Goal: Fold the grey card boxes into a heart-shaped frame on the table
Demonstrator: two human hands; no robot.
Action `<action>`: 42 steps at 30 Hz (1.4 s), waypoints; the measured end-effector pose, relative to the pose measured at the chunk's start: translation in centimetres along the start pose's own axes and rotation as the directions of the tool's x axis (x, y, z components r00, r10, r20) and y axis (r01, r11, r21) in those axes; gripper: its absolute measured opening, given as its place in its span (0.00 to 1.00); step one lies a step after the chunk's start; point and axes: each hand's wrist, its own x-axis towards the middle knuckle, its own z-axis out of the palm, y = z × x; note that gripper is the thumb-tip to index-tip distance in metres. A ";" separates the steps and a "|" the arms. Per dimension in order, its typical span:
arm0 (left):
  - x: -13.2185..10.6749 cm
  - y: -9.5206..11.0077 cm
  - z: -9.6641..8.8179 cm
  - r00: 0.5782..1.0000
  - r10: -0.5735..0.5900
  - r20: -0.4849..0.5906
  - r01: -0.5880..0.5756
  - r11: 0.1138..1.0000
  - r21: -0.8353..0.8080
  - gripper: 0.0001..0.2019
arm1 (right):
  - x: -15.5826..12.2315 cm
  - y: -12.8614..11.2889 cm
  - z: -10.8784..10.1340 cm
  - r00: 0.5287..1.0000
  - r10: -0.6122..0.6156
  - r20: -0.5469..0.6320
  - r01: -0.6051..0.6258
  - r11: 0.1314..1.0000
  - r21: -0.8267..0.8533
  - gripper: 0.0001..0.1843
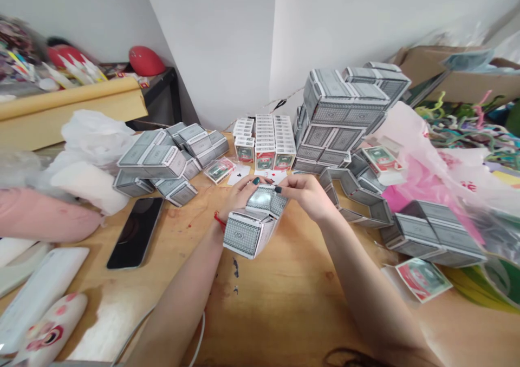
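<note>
Both hands meet over the middle of the wooden table (292,296). My left hand (239,196) and my right hand (306,194) are closed on a grey patterned cardboard carton (254,223) of card packs, held tilted above the table with its open end toward me. The thumbs, with dark painted nails, pinch its top flap. A red string is round my left wrist. Just beyond the hands stand rows of small card packs (266,148) with red and green faces, and a few loose playing cards (239,175) lie flat.
Grey cartons are piled at the left (162,161) and stacked high at the right (345,112), with folded ones (434,237) nearer. A black phone (136,231) lies left. Pink plastic bags (430,177), a loose pack (422,279) and white cases (40,291) crowd the edges.
</note>
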 end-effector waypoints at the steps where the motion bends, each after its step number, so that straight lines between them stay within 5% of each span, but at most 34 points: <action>1: 0.0 -0.1 -0.1 1.000 0.007 0.009 -0.007 1.000 -0.001 0.09 | 0.0 0.0 0.0 1.000 0.011 0.011 -0.012 0.999 0.033 0.06; 19: 0.1 -0.7 -1.4 0.995 0.038 0.091 -0.039 0.999 0.010 0.12 | 0.0 0.3 0.6 0.997 0.069 0.040 -0.074 0.989 0.130 0.05; 32: 0.2 -0.8 -1.6 0.995 0.065 0.078 -0.065 0.998 -0.004 0.11 | -0.4 -0.4 1.1 0.998 -0.045 -0.032 0.039 0.984 -0.172 0.07; 42: 0.0 -0.7 -1.2 0.995 0.070 0.065 -0.073 0.996 0.042 0.11 | -0.5 -0.5 0.4 0.999 -0.025 0.045 0.033 0.983 -0.180 0.06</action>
